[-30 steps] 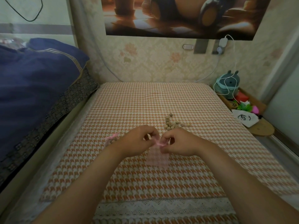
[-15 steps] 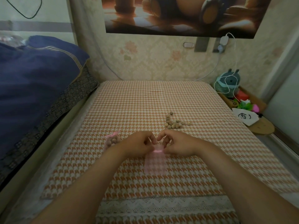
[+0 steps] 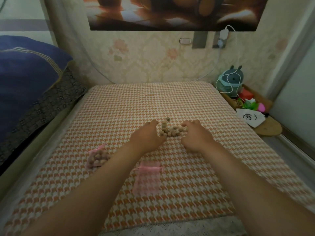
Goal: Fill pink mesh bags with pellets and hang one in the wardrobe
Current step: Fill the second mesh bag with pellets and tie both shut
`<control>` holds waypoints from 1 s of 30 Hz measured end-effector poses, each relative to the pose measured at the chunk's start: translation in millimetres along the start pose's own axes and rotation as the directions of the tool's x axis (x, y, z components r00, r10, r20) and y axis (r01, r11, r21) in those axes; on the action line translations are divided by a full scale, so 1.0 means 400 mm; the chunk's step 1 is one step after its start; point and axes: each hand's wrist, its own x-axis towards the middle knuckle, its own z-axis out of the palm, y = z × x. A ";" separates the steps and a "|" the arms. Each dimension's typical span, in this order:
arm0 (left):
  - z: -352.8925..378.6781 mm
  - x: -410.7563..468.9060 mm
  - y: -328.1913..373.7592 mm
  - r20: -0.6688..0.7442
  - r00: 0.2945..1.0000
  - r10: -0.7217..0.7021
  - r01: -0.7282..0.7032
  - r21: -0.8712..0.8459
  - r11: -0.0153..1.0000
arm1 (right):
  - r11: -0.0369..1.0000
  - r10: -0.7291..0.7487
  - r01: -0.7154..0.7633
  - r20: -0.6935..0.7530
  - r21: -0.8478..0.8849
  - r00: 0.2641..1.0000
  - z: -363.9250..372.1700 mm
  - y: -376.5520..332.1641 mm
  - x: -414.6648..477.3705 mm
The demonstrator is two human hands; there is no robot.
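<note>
Cupped and holding nothing, the left hand [image 3: 147, 133] and right hand [image 3: 196, 135] flank the loose heap of beige round pellets [image 3: 171, 129] at frame centre, likely to gather them. Lower left lies a filled pink mesh bag [image 3: 97, 158]; the flat empty pink mesh bag [image 3: 148, 178] waits below. Fingertips are blurred; no wardrobe shows.

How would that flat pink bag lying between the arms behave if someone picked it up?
The empty pink mesh bag would probably droop limply, since it lies flat and see-through on the cloth. It likely weighs almost nothing with no pellets inside, unlike the bulging filled bag.
</note>
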 end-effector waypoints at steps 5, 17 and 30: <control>0.047 0.116 0.016 0.139 0.990 -0.011 -0.013 0.174 0.985 | 0.997 -0.023 0.028 0.063 -0.073 0.998 0.014 0.022 0.072; 0.067 0.311 0.008 0.363 0.927 0.090 -0.143 0.123 0.982 | 0.985 -0.156 0.139 0.194 0.101 0.969 0.053 -0.004 0.224; 0.065 0.121 -0.053 0.212 0.957 0.198 -0.200 -0.010 0.980 | 0.965 -0.217 0.175 0.223 0.196 0.950 0.072 -0.066 0.092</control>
